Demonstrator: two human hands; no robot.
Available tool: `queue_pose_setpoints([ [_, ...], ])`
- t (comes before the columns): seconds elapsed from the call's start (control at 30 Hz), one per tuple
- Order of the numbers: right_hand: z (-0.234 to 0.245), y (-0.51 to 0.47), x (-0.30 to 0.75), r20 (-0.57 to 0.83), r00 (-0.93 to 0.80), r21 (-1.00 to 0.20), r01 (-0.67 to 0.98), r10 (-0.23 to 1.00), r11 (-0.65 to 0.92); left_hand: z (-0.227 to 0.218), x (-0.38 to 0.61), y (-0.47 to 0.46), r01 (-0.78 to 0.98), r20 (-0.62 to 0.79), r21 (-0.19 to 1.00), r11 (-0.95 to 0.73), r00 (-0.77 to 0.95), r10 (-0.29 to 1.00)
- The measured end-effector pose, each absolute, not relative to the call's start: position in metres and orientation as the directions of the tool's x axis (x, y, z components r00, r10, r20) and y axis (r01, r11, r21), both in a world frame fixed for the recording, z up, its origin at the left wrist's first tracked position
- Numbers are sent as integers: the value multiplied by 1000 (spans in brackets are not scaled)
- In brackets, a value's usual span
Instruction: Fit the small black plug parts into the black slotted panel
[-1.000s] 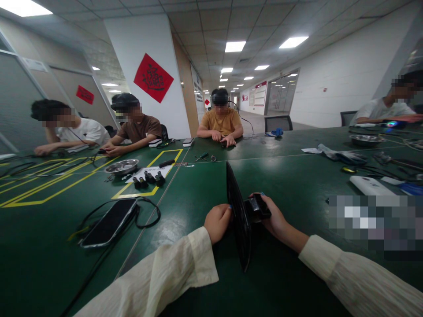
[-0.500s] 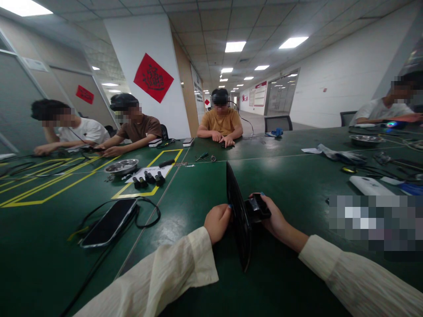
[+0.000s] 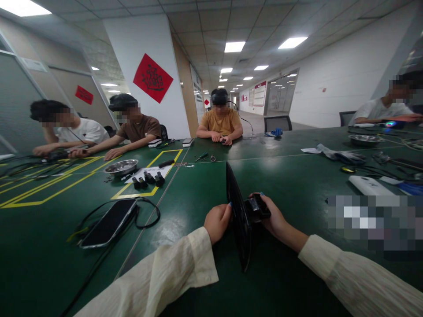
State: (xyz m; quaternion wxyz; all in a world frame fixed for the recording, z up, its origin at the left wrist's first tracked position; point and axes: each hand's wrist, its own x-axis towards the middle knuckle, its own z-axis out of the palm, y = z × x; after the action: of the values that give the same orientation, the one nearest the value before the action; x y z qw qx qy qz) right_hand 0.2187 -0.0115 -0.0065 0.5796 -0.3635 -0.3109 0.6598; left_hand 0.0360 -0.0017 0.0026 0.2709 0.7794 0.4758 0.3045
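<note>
A thin black plate (image 3: 238,222) stands on edge on the green table (image 3: 198,193), seen edge-on in front of me. My left hand (image 3: 217,221) is curled against its left face, fingers closed on the plate. My right hand (image 3: 272,215) wraps round a small black block (image 3: 257,208) fixed to the plate's right side. Both sleeves are cream.
A phone (image 3: 109,222) with a looped black cable lies at the left. Further back are a metal bowl (image 3: 121,167), small black parts (image 3: 147,179) and a yellow taped outline. Several people sit along the far edge. A white device (image 3: 368,185), cables and another bowl (image 3: 366,139) lie right.
My hands and the plate have stayed put. The person at the far left has reached further along the table.
</note>
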Motion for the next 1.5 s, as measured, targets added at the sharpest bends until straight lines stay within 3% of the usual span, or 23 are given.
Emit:
queue_pose_setpoints([
  [0.5,-6,-11,219,-113,-70,-833,-536,991,-133,8,37,-4,565,325,660,-495,379,866],
  [0.93,-4,-12,218,-101,-67,-822,-556,993,-121,2,37,-3,579,247,708,-404,332,910],
  [1.5,-2,-13,218,-139,-62,-830,-537,988,-150,12,38,-7,633,283,641,-434,330,900],
])
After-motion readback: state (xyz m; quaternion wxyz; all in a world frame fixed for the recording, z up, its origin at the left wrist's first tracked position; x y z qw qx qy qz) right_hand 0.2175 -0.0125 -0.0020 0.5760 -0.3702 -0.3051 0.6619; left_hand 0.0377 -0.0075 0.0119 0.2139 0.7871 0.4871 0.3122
